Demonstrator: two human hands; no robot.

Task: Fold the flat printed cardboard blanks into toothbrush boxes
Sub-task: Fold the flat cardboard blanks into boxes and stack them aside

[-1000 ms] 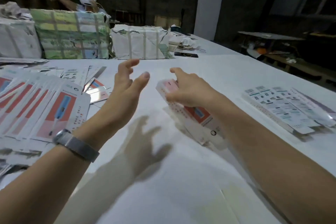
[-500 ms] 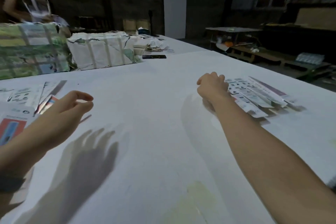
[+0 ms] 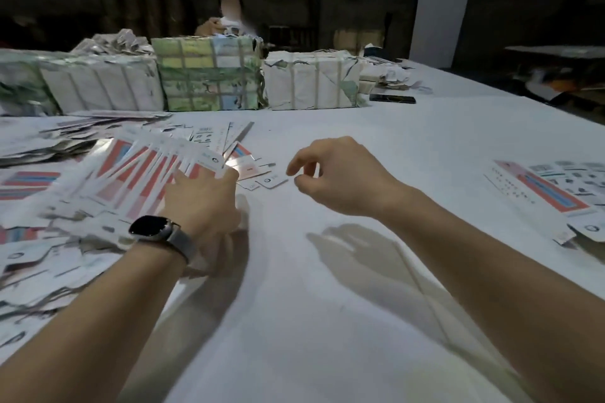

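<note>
A fanned stack of flat printed blanks [image 3: 144,167], red and white, lies on the left of the white table [image 3: 327,304]. My left hand [image 3: 203,203], with a watch on the wrist, is down on the fan's right edge; its fingers are hidden behind the back of the hand, so a grip cannot be made out. My right hand [image 3: 340,173] hovers over the table's middle with fingers loosely curled and nothing in them. A few loose blanks [image 3: 262,173] lie between the two hands. Finished boxes [image 3: 550,190] lie in a pile at the right edge.
Strapped paper-wrapped bundles [image 3: 209,75] line the back of the table, with a person seated behind them. A dark phone [image 3: 393,98] lies beyond the right bundle. More scattered blanks [image 3: 39,258] cover the near left.
My right hand has come back from the pile on the right to the middle, holding nothing. My left hand has dropped onto the fanned blanks. The view has swung left.
</note>
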